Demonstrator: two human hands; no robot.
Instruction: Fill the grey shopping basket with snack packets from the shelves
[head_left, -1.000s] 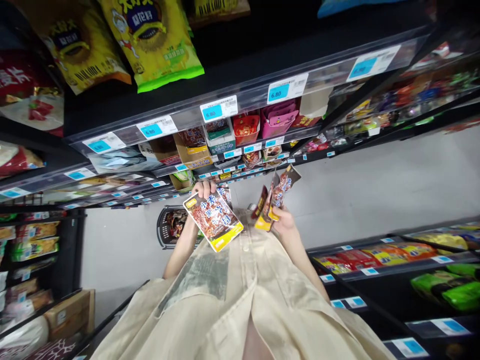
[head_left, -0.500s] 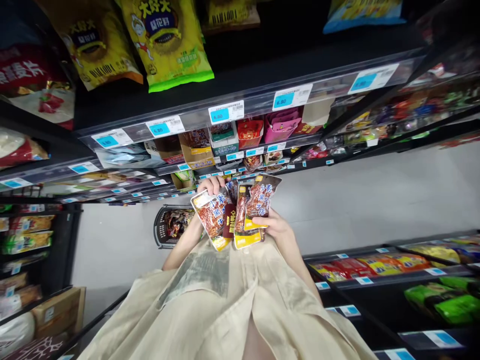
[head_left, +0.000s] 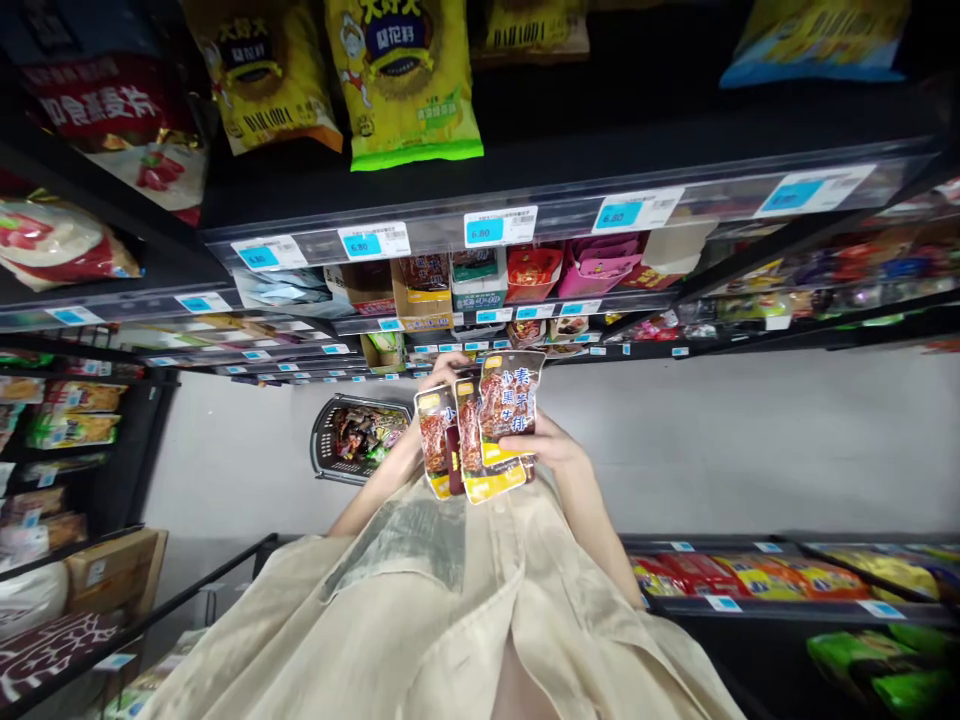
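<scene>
Close to my body I hold a small fan of brown-and-yellow snack packets with pictures of food on them. My right hand (head_left: 553,445) grips the front packet (head_left: 510,405), its thumb lying across the yellow lower part. Just behind it is a second packet (head_left: 491,480), mostly covered. Curled at the top of the left packet (head_left: 433,450) are the fingers of my left hand (head_left: 446,370); the rest of that hand is hidden. A dark red packet (head_left: 454,460) shows as a narrow strip between the left and middle ones.
On the grey floor beyond my left forearm stands a black shopping basket (head_left: 324,440) holding assorted packets. A shelf (head_left: 555,205) with price tags and yellow snack bags (head_left: 405,90) runs across the front. Lower shelves hold boxed snacks (head_left: 480,285). More shelving (head_left: 780,600) stands behind at right.
The left packet has moved right and tucked further behind the others, so the dark red packet shows less. My left hand has shifted right with it. The shelves sit further right in view.
</scene>
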